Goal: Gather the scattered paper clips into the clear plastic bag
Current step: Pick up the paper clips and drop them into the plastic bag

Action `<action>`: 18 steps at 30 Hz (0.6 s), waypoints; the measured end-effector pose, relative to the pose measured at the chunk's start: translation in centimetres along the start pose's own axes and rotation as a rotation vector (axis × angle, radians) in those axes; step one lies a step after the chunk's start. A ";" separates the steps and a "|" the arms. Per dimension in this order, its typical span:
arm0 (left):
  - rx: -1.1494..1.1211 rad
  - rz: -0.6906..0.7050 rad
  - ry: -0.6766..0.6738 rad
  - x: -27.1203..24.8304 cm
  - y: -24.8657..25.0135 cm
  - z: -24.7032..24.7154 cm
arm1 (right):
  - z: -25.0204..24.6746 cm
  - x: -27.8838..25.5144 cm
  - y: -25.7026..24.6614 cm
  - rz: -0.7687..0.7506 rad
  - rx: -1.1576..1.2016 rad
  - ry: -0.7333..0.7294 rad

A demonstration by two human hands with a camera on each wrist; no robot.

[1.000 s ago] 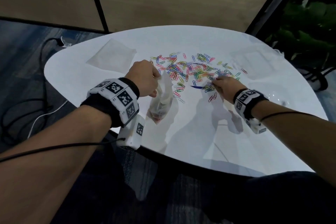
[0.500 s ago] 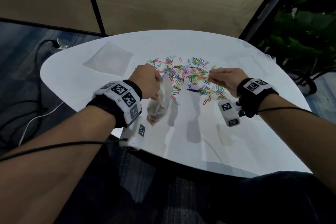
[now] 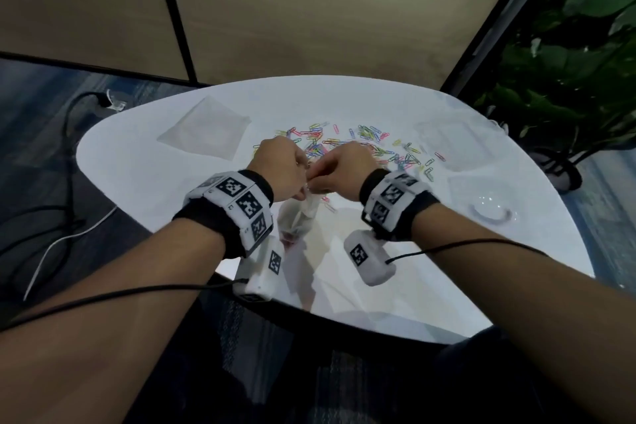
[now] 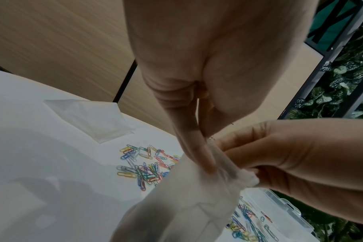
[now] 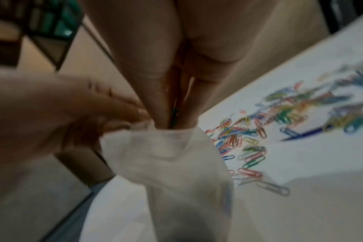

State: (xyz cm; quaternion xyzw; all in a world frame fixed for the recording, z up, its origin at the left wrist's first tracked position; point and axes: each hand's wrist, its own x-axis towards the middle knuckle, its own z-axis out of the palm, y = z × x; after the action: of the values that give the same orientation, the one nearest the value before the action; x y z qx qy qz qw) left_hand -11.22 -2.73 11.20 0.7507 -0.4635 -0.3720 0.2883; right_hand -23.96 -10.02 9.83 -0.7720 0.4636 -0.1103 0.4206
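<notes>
A clear plastic bag point(image 3: 297, 217) hangs upright over the white table point(image 3: 137, 165), with a few clips showing at its bottom. My left hand point(image 3: 304, 179) pinches the bag's bunched rim point(image 4: 234, 173) and holds it up. My right hand point(image 3: 318, 181) is at the bag's mouth point(image 5: 166, 131); its fingertips point(image 5: 162, 113) dip inside, pinching a green paper clip point(image 5: 174, 113). Several coloured paper clips point(image 3: 371, 144) lie scattered on the table just beyond both hands, also seen in the wrist views as paper clips point(image 4: 143, 170) and paper clips point(image 5: 280, 114).
A flat empty clear bag point(image 3: 206, 132) lies at the far left of the table. A clear plastic box point(image 3: 451, 144) sits at the far right, a clear lid-like piece point(image 3: 492, 210) nearer. A blue pen point(image 5: 305, 134) lies among the clips. Plants point(image 3: 568, 62) stand right, cables point(image 3: 69, 217) left.
My right hand lifted off the clip pile and moved left to the bag's mouth. My left hand kept hold of the bag, which hangs in much the same place.
</notes>
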 end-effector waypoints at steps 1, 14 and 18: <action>-0.005 0.010 0.003 0.3 -0.2 0.0 | 0.5 -0.2 -0.4 -0.075 -0.158 0.006; -0.022 -0.006 0.065 0.8 -0.9 -0.8 | -7.2 1.9 8.0 0.355 -0.531 0.047; -0.002 -0.014 0.036 0.8 -0.6 -0.6 | -8.6 1.0 15.7 0.758 -0.785 -0.092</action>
State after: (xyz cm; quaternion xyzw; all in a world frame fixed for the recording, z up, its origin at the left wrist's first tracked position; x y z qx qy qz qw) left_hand -10.26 -3.17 10.86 0.7601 -0.4526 -0.3611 0.2949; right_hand -38.03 -18.96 3.17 -0.6540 0.6967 0.2642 0.1310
